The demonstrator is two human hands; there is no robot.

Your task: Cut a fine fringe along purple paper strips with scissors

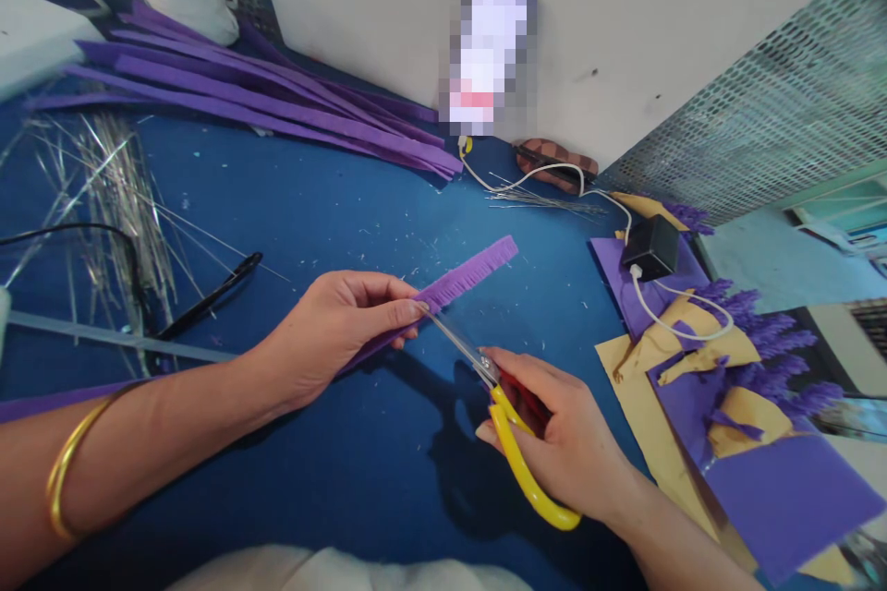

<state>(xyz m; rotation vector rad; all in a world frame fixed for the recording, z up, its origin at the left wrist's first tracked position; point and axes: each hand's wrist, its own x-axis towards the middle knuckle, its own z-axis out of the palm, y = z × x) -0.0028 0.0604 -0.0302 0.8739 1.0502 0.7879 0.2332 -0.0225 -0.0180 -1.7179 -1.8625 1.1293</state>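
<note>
My left hand (360,319) pinches a long purple paper strip (475,271) near the middle of the view. The strip's free end points up and right and has a row of fine cuts along one edge; its other part passes under my left wrist. My right hand (565,443) holds scissors (530,480) with yellow and red handles. Their blades point up and left, with the tips at the strip beside my left thumb. The blades look nearly closed.
Purple strips (277,102) lie at the back left, thin wires (117,203) and a black cable at the left. A phone (489,51) leans on a white panel. At the right are a black adapter (650,247) and wrapped purple flowers (752,416).
</note>
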